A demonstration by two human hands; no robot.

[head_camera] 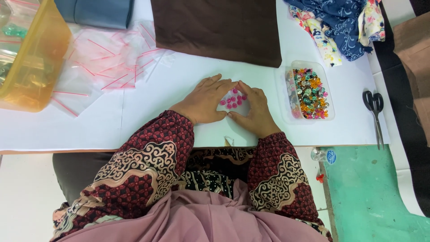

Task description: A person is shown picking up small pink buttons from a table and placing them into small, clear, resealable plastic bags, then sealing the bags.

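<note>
My left hand and my right hand lie flat on the white table, fingertips meeting. Between them sits a small clear bag with several pink beads inside. Both hands press on the edges of that bag. Just to the right stands a clear plastic tray full of mixed coloured beads.
A pile of empty clear zip bags with red strips lies at the left, beside a yellow translucent bin. Brown fabric lies at the back, patterned cloth at the back right. Black scissors rest near the right edge.
</note>
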